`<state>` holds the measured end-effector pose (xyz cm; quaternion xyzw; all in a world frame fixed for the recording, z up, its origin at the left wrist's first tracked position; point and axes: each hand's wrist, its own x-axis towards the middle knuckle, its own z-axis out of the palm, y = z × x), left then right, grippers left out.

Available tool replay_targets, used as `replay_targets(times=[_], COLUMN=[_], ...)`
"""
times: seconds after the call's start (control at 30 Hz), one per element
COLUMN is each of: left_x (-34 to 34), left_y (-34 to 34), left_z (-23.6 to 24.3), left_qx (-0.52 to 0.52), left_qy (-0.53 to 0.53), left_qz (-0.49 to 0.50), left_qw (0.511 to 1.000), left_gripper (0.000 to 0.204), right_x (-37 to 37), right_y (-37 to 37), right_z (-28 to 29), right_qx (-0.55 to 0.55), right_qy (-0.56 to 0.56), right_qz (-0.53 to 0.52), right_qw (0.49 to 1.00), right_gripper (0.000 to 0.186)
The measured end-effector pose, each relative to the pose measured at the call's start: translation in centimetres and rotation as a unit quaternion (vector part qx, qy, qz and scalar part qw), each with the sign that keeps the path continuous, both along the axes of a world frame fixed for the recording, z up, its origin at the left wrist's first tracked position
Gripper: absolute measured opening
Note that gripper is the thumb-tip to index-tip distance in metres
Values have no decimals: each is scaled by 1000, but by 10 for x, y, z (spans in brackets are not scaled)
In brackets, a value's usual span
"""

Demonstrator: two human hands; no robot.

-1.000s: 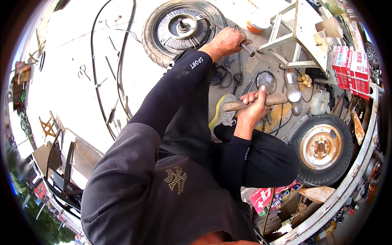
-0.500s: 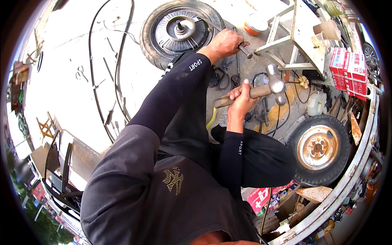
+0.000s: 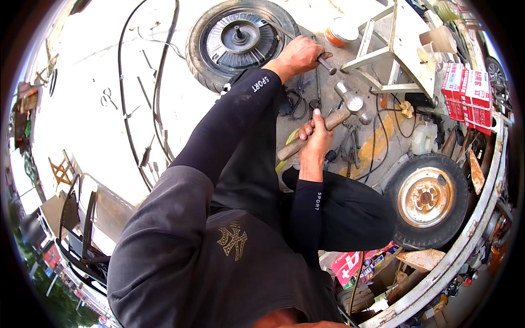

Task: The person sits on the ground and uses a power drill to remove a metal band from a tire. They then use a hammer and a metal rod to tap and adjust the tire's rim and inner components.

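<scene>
My left hand [image 3: 304, 54] is closed around a metal bar, perhaps a chisel or pry bar [image 3: 327, 65]. Its flat butt end sticks out to the right of my fist, and its far end reaches the rim of the hub motor cover [image 3: 227, 52]. That motor sits in a tyred wheel [image 3: 196, 59] lying flat on the ground, its axle upright. In my right hand [image 3: 317, 139] is the wooden handle of a ball-peen hammer [image 3: 337, 117]. The hammer's metal head is just below the bar's butt end, with a gap between them.
A white metal stool [image 3: 377, 57] stands at the far right beside an orange-and-white tub [image 3: 342, 33]. Red-and-white boxes [image 3: 467, 95] and a rusty-rimmed wheel [image 3: 426, 194] are at the right. Cables [image 3: 158, 82], scissors [image 3: 108, 98] and loose tools [image 3: 350, 150] lie about the ground.
The hammer has swung left, its head coming closer to the butt of the bar. My left hand and the bar have shifted only slightly left.
</scene>
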<state>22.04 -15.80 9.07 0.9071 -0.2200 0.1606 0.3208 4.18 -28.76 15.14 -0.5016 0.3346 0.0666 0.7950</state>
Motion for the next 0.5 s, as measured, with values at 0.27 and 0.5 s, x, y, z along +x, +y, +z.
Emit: replay_targets(times=[0.27, 0.5], left_x=[1, 7], left_y=[-2, 6], left_z=[-1, -1], left_qx=[-11, -40], left_qy=[-3, -48], left_qz=[-5, 3], left_qw=[1000, 998], left_gripper=[31, 33], right_x=[16, 15], right_y=[-8, -20], right_z=[-14, 2], right_qx=[-31, -34], right_qy=[-1, -168], right_qz=[92, -76], right_qw=[995, 982], right_gripper=[33, 32])
